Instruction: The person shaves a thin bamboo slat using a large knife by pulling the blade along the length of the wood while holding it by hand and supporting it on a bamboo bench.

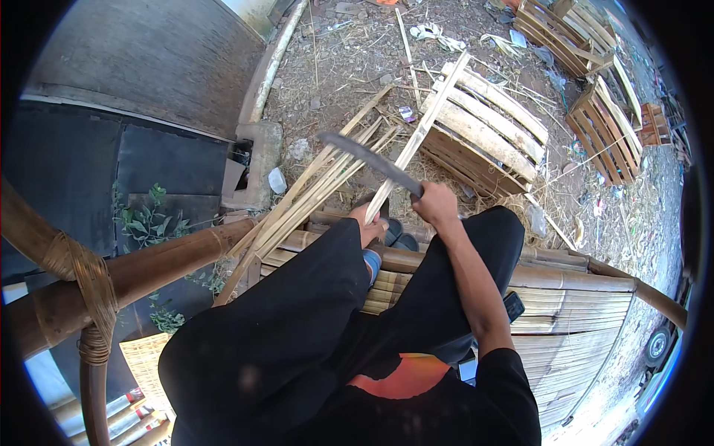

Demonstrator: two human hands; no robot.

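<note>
Right hand (437, 204) is closed fully round the handle of the blade (370, 158); left hand (366, 224) is closed on the near end of the strip (427, 123); the strip slopes up and away from the left hand, its far end overlapping the crate (483, 111) in view; the blade crosses over the strip's nearer half, tip to the left.

Status, as judged: part done; several cut strips (301, 204) lie loosely bundled left of the held one; the held strip appears unfinished; how many remain cannot be judged.

Limits of view: the right fist covers most of the handle; the left fingers are partly concealed by the strip and the left leg (286, 297); edge contact cannot be confirmed; whether the strip is one piece or two is unclear.
</note>
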